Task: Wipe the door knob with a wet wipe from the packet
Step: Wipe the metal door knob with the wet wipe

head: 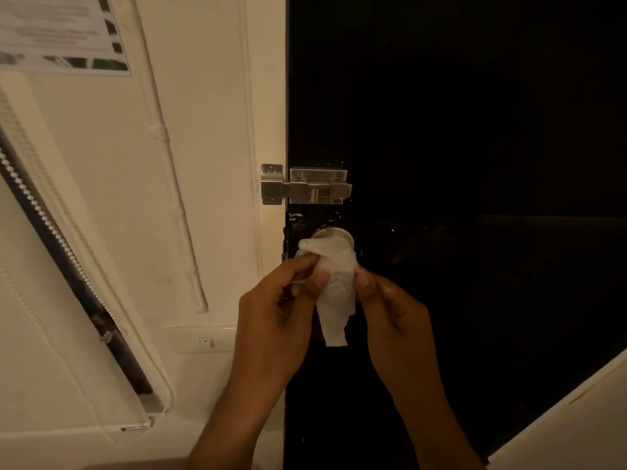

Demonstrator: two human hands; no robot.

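A round metal door knob point(334, 235) sits on the left edge of a black door point(475, 130). A crumpled white wet wipe point(334, 290) hangs in front of the knob and covers its lower half. My left hand point(274, 313) pinches the wipe's left side between thumb and fingers. My right hand point(390, 313) pinches its right side. Both hands are just below the knob. Whether the wipe touches the knob is unclear. The packet is not in view.
A steel slide bolt point(305, 186) bridges the door and the cream wall just above the knob. A white cable duct point(176, 205) runs down the wall. A window blind point(44, 232) fills the left, a wall switch point(207, 341) sits below, and a paper notice point(61, 32) hangs top left.
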